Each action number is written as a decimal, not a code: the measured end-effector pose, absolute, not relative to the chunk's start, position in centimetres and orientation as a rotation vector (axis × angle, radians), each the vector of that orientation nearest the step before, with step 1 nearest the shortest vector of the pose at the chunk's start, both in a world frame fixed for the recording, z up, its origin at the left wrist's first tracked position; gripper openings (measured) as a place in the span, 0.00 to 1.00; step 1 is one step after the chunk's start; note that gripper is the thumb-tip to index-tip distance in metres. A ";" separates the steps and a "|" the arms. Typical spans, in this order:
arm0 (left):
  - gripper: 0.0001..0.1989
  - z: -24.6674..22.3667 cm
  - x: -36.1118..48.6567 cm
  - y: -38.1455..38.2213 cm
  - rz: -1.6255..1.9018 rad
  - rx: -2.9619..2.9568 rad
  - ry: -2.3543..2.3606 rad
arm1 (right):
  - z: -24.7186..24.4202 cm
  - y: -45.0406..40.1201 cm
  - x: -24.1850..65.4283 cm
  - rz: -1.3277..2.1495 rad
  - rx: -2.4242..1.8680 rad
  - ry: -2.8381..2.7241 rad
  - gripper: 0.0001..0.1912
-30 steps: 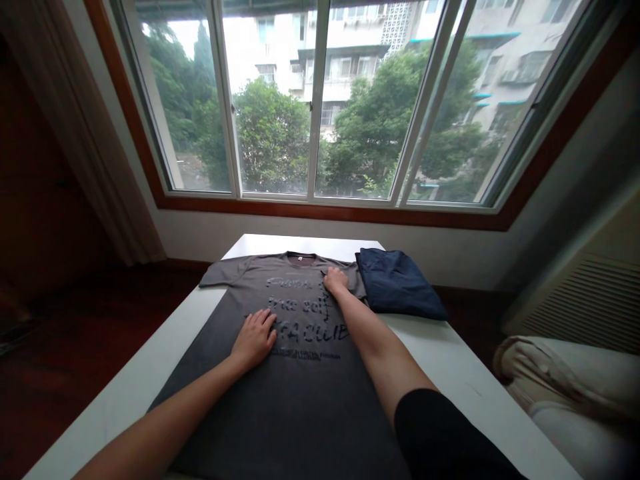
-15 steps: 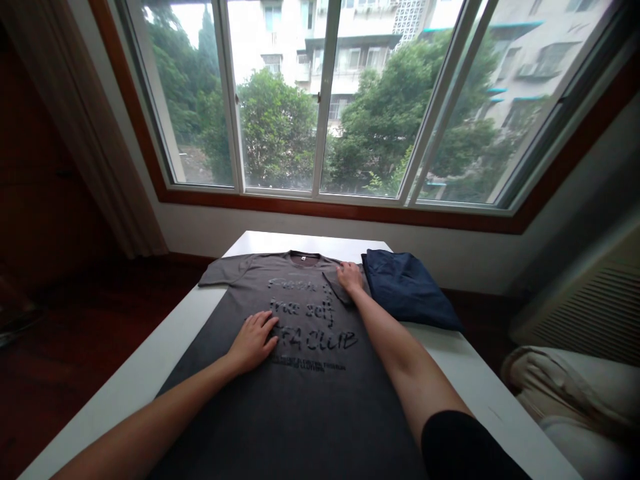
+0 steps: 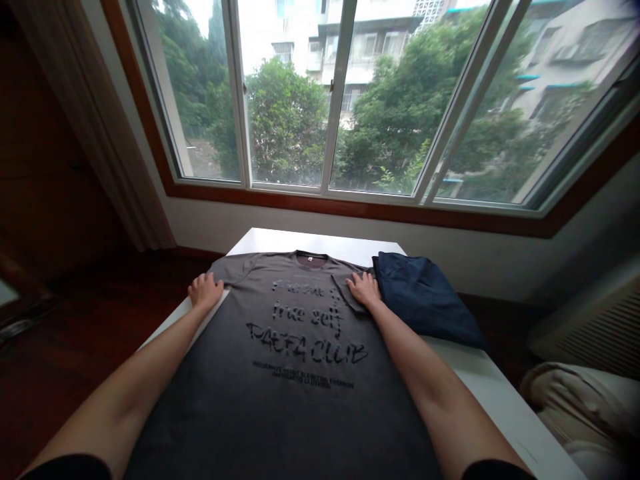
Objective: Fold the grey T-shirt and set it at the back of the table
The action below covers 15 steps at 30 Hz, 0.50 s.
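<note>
One white table (image 3: 483,383) is bearing the print-up grey T-shirt (image 3: 280,427), beneath both hands, beside folded navy cloth (image 3: 425,293). Left hand (image 3: 204,292), half-curled, grip unclear, is now touching the left sleeve (image 3: 229,271), uncovering the print; right hand (image 3: 366,290), loosely open, is resting on the inward-folded right sleeve (image 3: 349,299).

Shirt (image 3: 280,413), centre of frame: matt dark grey cloth, smooth; lettering (image 3: 307,343) black, with a slight sheen. Folded garment (image 3: 425,293), right of centre: dark blue cloth, matt, lightly creased. Table (image 3: 470,373): white, smooth, glossy at its far end. Window surround (image 3: 370,209), across the upper frame: reddish-brown, wood-like, low sheen; panes (image 3: 285,133) clear, glass-like. Curtain (image 3: 95,127), upper left: matt cloth, pleated. Floor (image 3: 115,300), left: dark red, faint sheen.
</note>
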<state>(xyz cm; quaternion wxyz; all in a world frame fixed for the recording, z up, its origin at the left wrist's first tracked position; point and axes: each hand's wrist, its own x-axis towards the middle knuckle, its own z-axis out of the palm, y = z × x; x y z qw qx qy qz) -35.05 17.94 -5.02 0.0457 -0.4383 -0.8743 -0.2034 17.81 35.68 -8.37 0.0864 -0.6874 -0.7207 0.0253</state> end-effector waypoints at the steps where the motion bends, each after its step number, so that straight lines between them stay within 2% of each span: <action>1: 0.29 -4.8 -36.5 18.4 -0.684 -1.237 -2.790 | -8.5 35.7 17.8 0.043 -2.032 -2.160 0.34; 5: 0.29 -3.8 -40.2 20.7 -0.823 -1.164 -3.003 | -9.1 35.9 17.8 -0.084 -1.961 -2.177 0.30; 8: 0.26 -3.3 -40.8 22.4 -0.895 -1.337 -2.959 | -9.3 36.2 17.9 -0.111 -1.922 -2.190 0.28; 12: 0.31 -2.7 -40.2 23.9 -0.990 -1.519 -2.878 | -9.4 36.2 18.0 -0.113 -1.895 -2.201 0.27; 15: 0.30 -2.1 -39.6 24.3 -1.014 -1.625 -2.811 | -9.2 36.2 18.0 -0.108 -1.888 -2.202 0.26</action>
